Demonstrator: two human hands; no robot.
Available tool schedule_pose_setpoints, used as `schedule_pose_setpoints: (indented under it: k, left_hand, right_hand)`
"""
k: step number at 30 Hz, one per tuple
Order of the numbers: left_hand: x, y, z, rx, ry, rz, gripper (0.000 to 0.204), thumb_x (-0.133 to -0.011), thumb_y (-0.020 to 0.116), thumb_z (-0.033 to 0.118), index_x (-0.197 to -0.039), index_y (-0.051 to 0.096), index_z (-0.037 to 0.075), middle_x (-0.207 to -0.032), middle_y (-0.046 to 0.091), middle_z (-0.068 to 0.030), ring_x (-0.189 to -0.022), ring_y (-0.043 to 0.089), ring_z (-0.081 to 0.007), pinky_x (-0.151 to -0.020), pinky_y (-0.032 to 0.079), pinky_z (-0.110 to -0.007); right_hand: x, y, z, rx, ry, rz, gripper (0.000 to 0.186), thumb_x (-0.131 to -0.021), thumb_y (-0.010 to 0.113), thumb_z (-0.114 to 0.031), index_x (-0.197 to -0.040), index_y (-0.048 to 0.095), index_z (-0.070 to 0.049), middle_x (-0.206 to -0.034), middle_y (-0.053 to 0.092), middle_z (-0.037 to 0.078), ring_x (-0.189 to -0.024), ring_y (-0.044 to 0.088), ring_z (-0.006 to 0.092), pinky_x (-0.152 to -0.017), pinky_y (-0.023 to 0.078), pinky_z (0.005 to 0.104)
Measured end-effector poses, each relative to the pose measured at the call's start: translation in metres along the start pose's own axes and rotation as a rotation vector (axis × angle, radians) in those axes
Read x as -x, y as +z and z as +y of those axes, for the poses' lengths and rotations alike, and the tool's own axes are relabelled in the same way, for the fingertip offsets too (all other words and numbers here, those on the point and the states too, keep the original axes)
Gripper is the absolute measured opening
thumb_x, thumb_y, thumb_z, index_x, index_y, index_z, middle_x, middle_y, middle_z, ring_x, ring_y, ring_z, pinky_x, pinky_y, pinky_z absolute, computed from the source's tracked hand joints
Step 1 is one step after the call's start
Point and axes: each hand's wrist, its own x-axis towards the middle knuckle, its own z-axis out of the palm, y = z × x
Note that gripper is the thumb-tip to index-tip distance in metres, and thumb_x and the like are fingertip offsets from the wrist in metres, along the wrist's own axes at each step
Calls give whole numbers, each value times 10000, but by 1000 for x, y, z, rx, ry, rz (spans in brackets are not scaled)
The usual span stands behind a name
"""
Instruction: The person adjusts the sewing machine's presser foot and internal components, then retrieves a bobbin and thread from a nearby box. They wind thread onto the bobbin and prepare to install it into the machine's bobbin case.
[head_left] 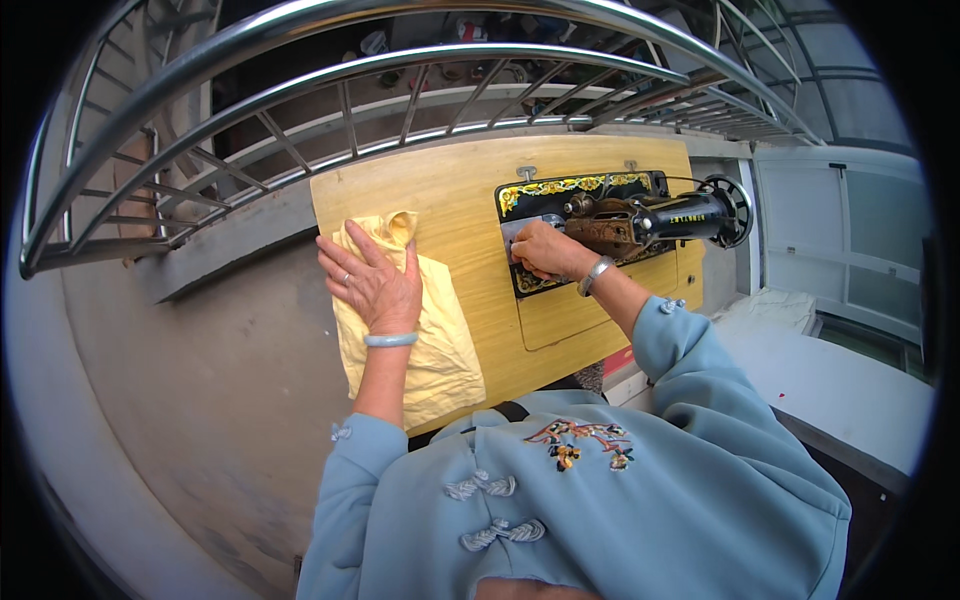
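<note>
Yellow cloth (440, 320), one piece, lies at the left end of the table (460, 210), creased, its far end bunched and its near end reaching the near edge. Hands: two. The left hand (375, 285) lies on the cloth, fingers extended and thumb apart, not closed round it; the palm is hidden. The right hand (545, 250) is at the left end of the sewing machine (680, 215), fingers curled down over the bed. Whether those fingers are clamped on anything cannot be told, as the back of the hand covers the tips.

Machine: one, black with gold ornament, set in the right half of the table; one handwheel (738, 210) at its right end. Hinges (526, 174): two visible, along the far side of the bed. The needle area is hidden by the right hand.

Worn items: one ring (347, 278) and one pale bangle (391, 340) on the left, one silver bracelet (595, 276) on the right. Beyond the railing (265, 30), small objects lie in shadow, too indistinct to count.
</note>
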Motion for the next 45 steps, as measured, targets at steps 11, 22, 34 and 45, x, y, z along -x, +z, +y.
schedule_pose_setpoints:
  k: [11, 22, 34, 45]
  left_hand:
    - [-1, -4, 4, -63, 6, -35, 967, -891, 664, 538, -1575, 193, 42, -1563, 172, -372, -1413, 252, -514, -1100, 270, -600]
    - [-3, -2, -6, -93, -1, -107, 969, -924, 614, 563, -1587, 140, 39, -1577, 146, -359, -1433, 228, -510, -1108, 269, -612]
    - [-8, -7, -11, -114, 48, -97, 938, -938, 604, 551, -1574, 153, 30, -1559, 232, -315, -1414, 287, -485, -1125, 277, -591]
    - [-10, -8, -13, -128, 113, -66, 927, -932, 617, 528, -1566, 169, 21, -1541, 274, -298, -1391, 329, -465, -1118, 299, -561]
  right_hand:
    - [13, -3, 21, -331, 42, -21, 218, -927, 536, -118, -802, 622, 38, -553, 531, 44, -376, 441, 120, -371, 335, 305]
    - [48, 35, 50, -508, -16, 80, 219, -977, 530, -191, -868, 606, -17, -626, 540, 10, -471, 512, 105, -429, 445, 261]
    - [38, 58, 78, -283, -328, 481, 253, -977, 509, -174, -872, 624, 26, -810, 636, 300, -809, 644, 459, -703, 530, 505]
    - [17, 56, 79, -355, -585, 570, 170, -979, 457, -89, -1022, 576, 23, -841, 639, 268, -827, 618, 446, -755, 501, 500]
